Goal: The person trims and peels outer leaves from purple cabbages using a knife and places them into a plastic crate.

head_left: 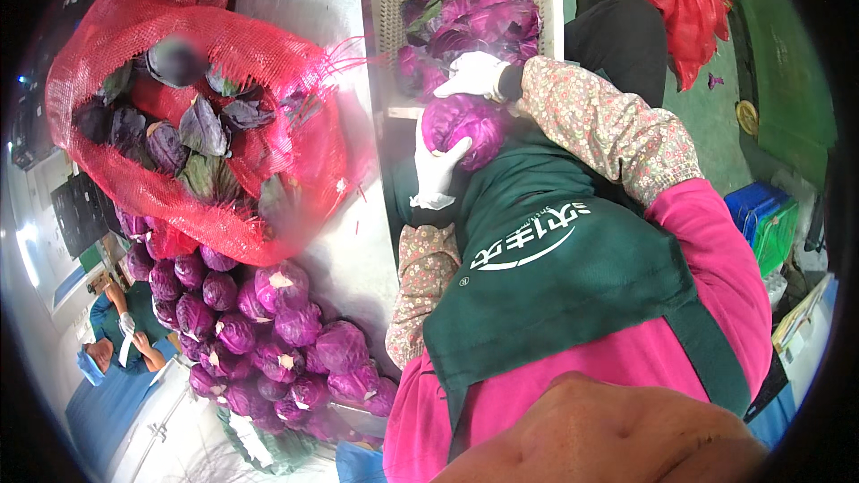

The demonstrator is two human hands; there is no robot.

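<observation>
My left hand (439,171), in a white glove, holds a head of red cabbage (473,134) from its left and near side, with the thumb over its face. The cabbage is close to the green apron. My right hand (473,75), gloved too, lies at the far edge of the cabbage with its fingers bent and pointing left; whether it grips the cabbage or a leaf cannot be made out. Just beyond the hands stands a pale plastic crate (551,7) with loose purple and green cabbage leaves (483,10) in it.
On the metal table (356,241) at left, an open red mesh bag (275,33) holds dark-leaved cabbages, beside a pile of red cabbages (235,335). Another red mesh bag (654,7) lies on the green floor, far right. A co-worker (127,329) is at lower left.
</observation>
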